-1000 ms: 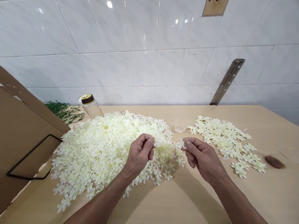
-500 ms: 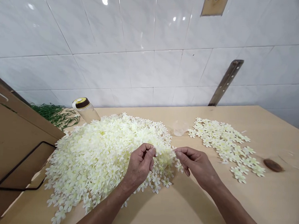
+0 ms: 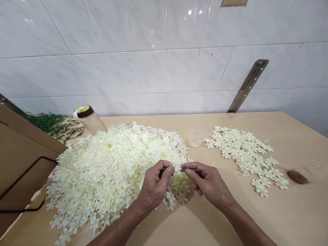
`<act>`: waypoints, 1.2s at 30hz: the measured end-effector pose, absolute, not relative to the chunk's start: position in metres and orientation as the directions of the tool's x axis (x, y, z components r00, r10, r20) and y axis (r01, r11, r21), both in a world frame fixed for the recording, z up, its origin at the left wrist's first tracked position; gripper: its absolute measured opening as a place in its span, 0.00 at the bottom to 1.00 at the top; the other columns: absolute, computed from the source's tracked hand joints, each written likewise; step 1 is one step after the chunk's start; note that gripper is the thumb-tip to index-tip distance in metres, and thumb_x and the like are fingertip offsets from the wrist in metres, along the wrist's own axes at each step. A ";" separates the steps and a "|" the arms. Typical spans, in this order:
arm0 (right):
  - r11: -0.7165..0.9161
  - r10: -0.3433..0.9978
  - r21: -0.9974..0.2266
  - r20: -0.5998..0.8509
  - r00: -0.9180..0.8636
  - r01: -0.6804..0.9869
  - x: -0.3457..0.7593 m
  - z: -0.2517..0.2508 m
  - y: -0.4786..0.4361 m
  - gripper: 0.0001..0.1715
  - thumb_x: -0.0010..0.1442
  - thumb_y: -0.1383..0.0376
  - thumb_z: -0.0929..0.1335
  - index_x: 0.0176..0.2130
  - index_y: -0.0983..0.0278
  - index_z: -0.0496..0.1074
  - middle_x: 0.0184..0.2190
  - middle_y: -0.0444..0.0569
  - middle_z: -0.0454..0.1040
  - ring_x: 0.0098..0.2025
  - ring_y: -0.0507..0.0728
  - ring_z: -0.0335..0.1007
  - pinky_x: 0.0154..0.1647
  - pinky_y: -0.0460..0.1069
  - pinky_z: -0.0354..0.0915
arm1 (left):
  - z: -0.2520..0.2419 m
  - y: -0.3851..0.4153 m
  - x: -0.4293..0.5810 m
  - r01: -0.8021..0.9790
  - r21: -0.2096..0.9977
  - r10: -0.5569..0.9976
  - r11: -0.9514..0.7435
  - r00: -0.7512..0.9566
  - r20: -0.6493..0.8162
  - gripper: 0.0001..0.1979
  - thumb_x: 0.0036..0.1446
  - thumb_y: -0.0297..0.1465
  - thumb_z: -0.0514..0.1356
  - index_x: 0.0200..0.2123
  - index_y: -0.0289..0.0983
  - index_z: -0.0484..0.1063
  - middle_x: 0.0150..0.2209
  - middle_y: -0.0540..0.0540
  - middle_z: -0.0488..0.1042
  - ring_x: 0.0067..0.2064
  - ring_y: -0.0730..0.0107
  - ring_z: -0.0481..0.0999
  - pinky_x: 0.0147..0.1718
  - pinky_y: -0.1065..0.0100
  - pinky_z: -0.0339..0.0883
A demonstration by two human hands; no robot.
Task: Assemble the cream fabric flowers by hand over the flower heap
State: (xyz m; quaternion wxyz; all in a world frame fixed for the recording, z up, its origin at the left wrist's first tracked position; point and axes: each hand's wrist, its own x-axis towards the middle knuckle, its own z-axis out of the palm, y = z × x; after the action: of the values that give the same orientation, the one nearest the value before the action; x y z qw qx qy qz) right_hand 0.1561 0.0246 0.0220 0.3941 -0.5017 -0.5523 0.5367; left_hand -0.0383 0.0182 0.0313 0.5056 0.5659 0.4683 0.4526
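A large heap of pale yellow-white artificial flowers [image 3: 114, 171] spreads over the table, and both hands are above its right edge. My left hand [image 3: 157, 179] is closed in a pinch, thumb against the fingers; what lies between its fingertips is too small to make out. Facing it, my right hand [image 3: 209, 180] pinches a small artificial flower [image 3: 177, 169] by its edge, close to the left fingertips. More flowers [image 3: 242, 149] lie in a loose, flat patch to the right.
A bottle with a brown and yellow lid [image 3: 91, 119] stands behind the heap, beside green stringy stems [image 3: 54, 126]. At the left is a cardboard box [image 3: 19, 159] with a black wire frame [image 3: 12, 184]. A clear plastic piece [image 3: 196, 139] and a dark brown round object [image 3: 298, 176] lie on the table [image 3: 174, 233].
My right hand has moved left, bringing its fingertips and the flower close to my left hand. My left hand stays pinched, shifted slightly right. The camera view has tilted a little downward.
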 end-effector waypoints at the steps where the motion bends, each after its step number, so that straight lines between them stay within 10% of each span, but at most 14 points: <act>1: -0.062 0.978 -0.990 -0.085 -0.189 0.124 0.157 0.023 0.024 0.24 0.61 0.48 0.69 0.47 0.63 0.77 0.31 0.48 0.74 0.21 0.49 0.58 0.17 0.44 0.58 | 0.031 0.017 -0.037 0.084 0.995 0.986 -0.060 0.159 0.046 0.13 0.64 0.40 0.57 0.33 0.37 0.68 0.17 0.56 0.62 0.19 0.77 0.59 0.21 0.74 0.56; 9: -0.085 0.951 -0.991 -0.111 -0.287 0.104 0.155 0.021 0.024 0.20 0.61 0.50 0.70 0.41 0.64 0.78 0.17 0.39 0.63 0.16 0.46 0.49 0.17 0.43 0.50 | 0.029 0.014 -0.033 0.160 0.986 0.972 -0.046 0.234 0.007 0.13 0.63 0.40 0.57 0.33 0.36 0.71 0.17 0.55 0.62 0.20 0.76 0.59 0.21 0.73 0.56; 36: 0.080 0.977 -0.979 0.039 -0.208 0.190 0.151 0.029 0.026 0.15 0.61 0.56 0.69 0.32 0.66 0.75 0.25 0.43 0.71 0.27 0.50 0.62 0.29 0.45 0.59 | 0.032 0.023 -0.041 0.541 0.749 0.924 -0.382 0.216 0.316 0.08 0.62 0.35 0.58 0.34 0.40 0.75 0.27 0.50 0.74 0.27 0.70 0.70 0.28 0.71 0.63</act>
State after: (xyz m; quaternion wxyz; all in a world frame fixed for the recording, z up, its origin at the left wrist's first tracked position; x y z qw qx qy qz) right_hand 0.1509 0.0260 0.0286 0.4093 -0.4782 -0.6103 0.4811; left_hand -0.0410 0.0228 0.0316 0.2506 0.7383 0.4961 0.3822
